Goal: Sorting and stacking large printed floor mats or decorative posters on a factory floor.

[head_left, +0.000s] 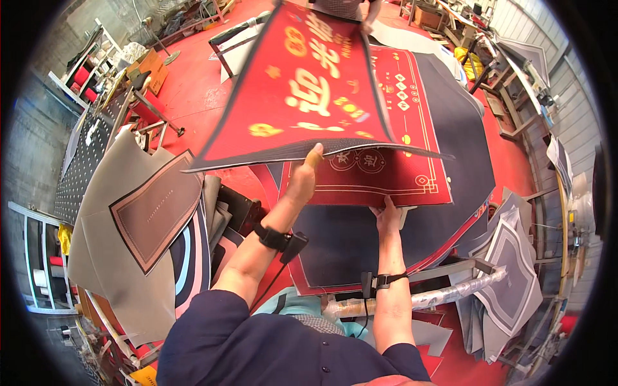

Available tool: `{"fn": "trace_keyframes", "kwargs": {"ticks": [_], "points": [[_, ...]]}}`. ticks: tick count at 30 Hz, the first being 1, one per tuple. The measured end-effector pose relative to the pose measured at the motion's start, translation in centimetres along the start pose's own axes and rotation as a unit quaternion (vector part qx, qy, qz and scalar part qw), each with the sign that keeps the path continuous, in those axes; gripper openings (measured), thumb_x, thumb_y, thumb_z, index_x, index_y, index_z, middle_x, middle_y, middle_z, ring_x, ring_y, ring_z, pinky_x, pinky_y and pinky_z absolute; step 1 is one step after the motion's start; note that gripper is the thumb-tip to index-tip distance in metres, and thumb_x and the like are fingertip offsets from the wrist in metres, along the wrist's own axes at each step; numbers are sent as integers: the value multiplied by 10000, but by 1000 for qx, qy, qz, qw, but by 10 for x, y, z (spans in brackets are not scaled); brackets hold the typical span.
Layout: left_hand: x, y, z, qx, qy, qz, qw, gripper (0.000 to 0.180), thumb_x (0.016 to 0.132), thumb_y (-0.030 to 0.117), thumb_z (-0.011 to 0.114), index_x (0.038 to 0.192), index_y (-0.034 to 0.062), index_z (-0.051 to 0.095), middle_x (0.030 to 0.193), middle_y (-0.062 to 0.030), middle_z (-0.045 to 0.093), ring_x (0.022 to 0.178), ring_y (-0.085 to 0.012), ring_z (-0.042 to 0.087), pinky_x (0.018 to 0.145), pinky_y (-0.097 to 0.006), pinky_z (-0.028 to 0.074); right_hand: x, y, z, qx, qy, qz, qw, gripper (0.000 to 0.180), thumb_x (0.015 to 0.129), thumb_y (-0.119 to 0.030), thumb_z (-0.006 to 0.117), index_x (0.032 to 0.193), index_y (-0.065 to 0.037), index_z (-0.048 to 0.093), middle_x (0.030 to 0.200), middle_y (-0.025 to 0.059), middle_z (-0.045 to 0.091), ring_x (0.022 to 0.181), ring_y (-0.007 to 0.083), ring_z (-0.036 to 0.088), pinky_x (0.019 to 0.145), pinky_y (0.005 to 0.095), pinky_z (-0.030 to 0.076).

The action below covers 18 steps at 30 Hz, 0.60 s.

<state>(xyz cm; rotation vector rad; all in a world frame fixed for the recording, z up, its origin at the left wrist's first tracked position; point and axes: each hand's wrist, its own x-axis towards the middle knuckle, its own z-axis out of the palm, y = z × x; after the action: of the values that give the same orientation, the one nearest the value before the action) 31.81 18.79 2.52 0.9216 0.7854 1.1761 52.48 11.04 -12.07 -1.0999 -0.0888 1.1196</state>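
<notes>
My left hand [306, 175] is closed on the near edge of a red doormat [270, 96] with pale and yellow lettering and a dark border. That doormat is lifted and tilted, and its near edge bows upward at my thumb. Beneath it lies a second red mat [360, 188] with gold line borders and round emblems. At the near edge of this lower mat, my right hand [387, 215] is closed with the thumb on top; its other fingers are hidden underneath. A small pale piece [404, 217] shows beside that hand. Large dark sheets [341, 251] lie under the mats.
Across from me stands another person, whose hand [368, 27] is near the lifted doormat's far end. Grey-brown mats [158, 215] are piled at the left. A plastic-wrapped roll [418, 297] crosses in front of me. Grey bordered mats [512, 276] lean at the right.
</notes>
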Motion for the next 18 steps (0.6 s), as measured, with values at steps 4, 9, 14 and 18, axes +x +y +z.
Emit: {"fn": "trace_keyframes", "kwargs": {"ticks": [4, 9, 14, 18], "points": [[-23, 26, -3, 220, 102, 243, 939, 474, 882, 239, 437, 1264, -8, 303, 1288, -143, 372, 1210, -250, 321, 997, -387, 214, -16, -21, 17, -35, -3, -75, 997, 323, 863, -99, 440, 1167, -7, 378, 1053, 150, 522, 842, 258, 598, 576, 397, 557], [-24, 31, -42, 380, 191, 440, 790, 560, 901, 272, 404, 1319, -40, 200, 1360, -202, 264, 1277, -286, 233, 1028, -367, 170, -32, -71, 7, -78, 28, -154, 985, 269, 815, -54, 474, 1077, 8, 477, 914, 120, 581, 690, 209, 624, 471, 344, 554], [31, -81, -195, 169, 137, -11, 976, 529, 885, 374, 421, 1256, 6, 338, 1312, -161, 321, 1199, -241, 305, 980, -365, 248, -87, -134, -18, -88, 77, -162, 980, 290, 746, -27, 565, 1026, 26, 512, 928, 122, 585, 695, 225, 618, 551, 386, 542], [5, -124, -81, -38, -1, -348, 937, 744, 768, 620, 458, 1208, 23, 414, 1214, -155, 452, 1125, -250, 414, 929, -433, 333, -162, -210, -70, -108, 113, -228, 961, 366, 704, -3, 617, 1051, 25, 504, 968, 132, 566, 853, 238, 578, 761, 378, 481]]}}
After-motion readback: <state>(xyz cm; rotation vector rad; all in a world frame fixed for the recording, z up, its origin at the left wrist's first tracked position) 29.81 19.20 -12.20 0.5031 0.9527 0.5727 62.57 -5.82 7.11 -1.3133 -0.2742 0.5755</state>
